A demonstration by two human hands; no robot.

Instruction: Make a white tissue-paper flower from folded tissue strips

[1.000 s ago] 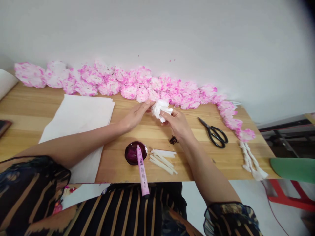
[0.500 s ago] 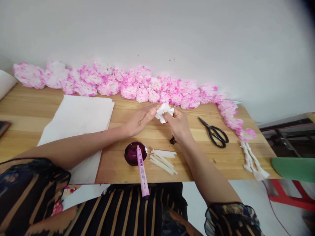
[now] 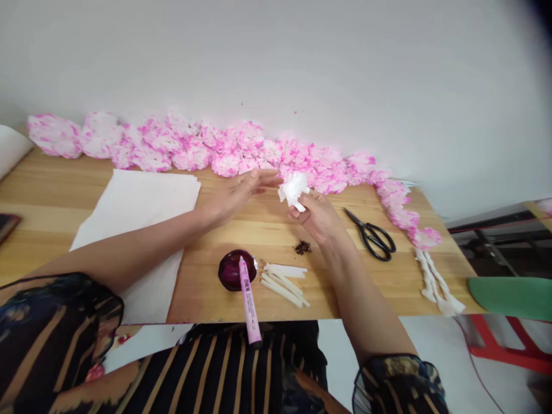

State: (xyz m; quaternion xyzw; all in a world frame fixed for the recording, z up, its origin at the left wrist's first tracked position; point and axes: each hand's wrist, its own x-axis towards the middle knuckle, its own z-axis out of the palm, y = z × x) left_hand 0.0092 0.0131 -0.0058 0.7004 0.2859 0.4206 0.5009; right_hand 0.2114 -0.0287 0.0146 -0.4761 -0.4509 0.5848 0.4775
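A crumpled piece of white tissue paper [image 3: 294,190] is pinched in the fingers of my right hand [image 3: 318,215], above the middle of the table. Just left of it, my left hand [image 3: 239,194] has its fingers stretched out and holds nothing. Below them a pink marker [image 3: 249,302] rests with its tip on a small dark bowl [image 3: 230,270] that is stained purple inside. Several pale sticks [image 3: 284,286] lie right of the bowl, and a small pile of dark bits [image 3: 303,247] sits above them.
Pink and white paper flowers [image 3: 190,152] line the wall side of the wooden table [image 3: 52,201]. White paper sheets [image 3: 142,198] lie at the left under my forearm. Black scissors [image 3: 373,236] and twisted white paper strips [image 3: 436,287] are at the right, near a green object [image 3: 509,296].
My left hand has moved left, off the white paper, and its fingers have straightened. My right hand still holds the paper, now turned and slightly farther right.
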